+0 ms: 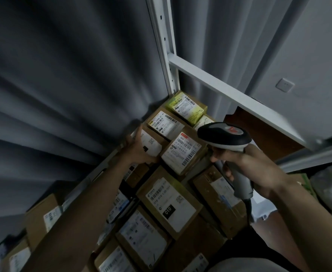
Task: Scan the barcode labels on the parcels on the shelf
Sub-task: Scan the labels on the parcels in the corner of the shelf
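Your right hand [247, 165] is clamped round the scanner [225, 139] handle above the labelled parcels; your left hand [139, 152] grips a white-labelled parcel [150, 143] on the shelf [220, 89]

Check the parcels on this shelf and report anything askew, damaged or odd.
Nothing looks damaged or spilled. The parcels lie at slightly different angles, labels up. The left hand grips one parcel at the shelf's left edge; the right hand holds the scanner above the parcel with the red-topped label.
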